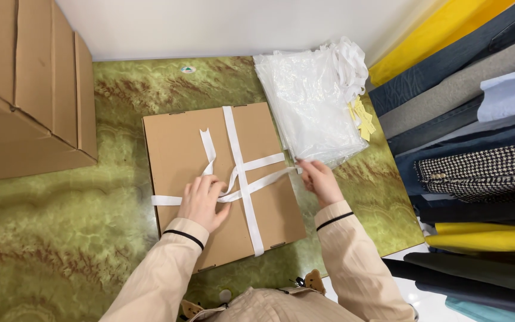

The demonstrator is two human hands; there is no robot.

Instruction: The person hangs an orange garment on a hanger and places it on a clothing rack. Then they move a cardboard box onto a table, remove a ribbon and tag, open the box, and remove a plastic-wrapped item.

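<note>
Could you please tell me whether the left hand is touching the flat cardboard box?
Touching. The head view shows the left hand lying palm-down on the flat cardboard box, pressing the white ribbon near its crossing, with no gap visible.

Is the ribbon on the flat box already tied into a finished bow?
No, the white ribbon crosses the box, with one end pulled by the right hand.

The left hand (202, 203) covers the spot where the white ribbon (239, 170) crosses on the flat cardboard box (180, 143), so any knot there cannot be seen. The large carton (25, 89) and the hanging clothes (478, 149) are cut off by the picture's edges.
</note>
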